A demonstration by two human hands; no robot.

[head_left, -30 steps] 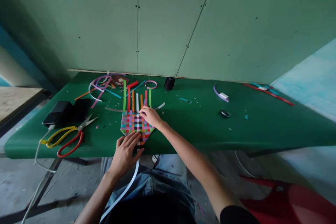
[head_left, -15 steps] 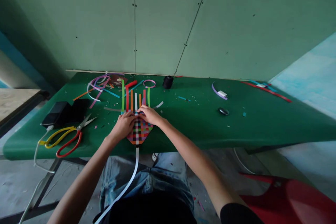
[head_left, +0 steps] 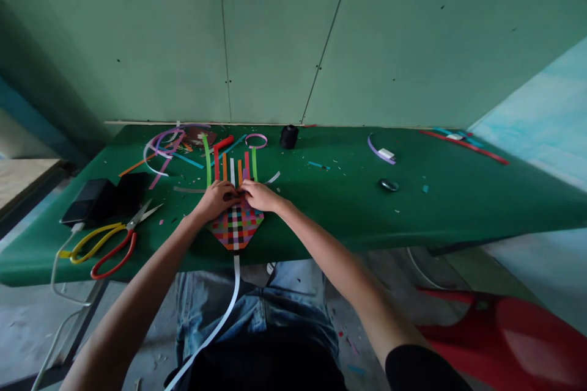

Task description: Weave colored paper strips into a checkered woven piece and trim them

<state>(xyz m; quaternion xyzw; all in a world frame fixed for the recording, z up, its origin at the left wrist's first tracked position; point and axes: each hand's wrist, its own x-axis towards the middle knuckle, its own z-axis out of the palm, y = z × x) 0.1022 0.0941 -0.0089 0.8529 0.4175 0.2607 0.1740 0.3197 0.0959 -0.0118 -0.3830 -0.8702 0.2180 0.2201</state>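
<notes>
A woven piece of coloured strips point(head_left: 237, 229) lies on the green table near its front edge. Loose strip ends in green, red, orange and white stick out beyond its far side. My left hand point(head_left: 217, 198) has its fingers curled at the left of the weave's upper part. Beside it my right hand point(head_left: 257, 195) presses there too, its fingertips bent together close to the left ones. Both hands seem to pinch the weave's strips, though the fingertips are partly hidden. A long white strip point(head_left: 235, 284) runs from the near end of the weave down over my lap.
Scissors with yellow and red handles point(head_left: 120, 244) lie open on the left, beside a black box point(head_left: 89, 200) with a white cable. Behind are curled strips point(head_left: 158, 149) and a black spool point(head_left: 288, 137). A dark oval object point(head_left: 388, 184) sits right; a red chair point(head_left: 504, 336) stands below.
My left hand has shifted slightly up and its fingers are more arched. The right hand stays close by. The whole view has moved a little.
</notes>
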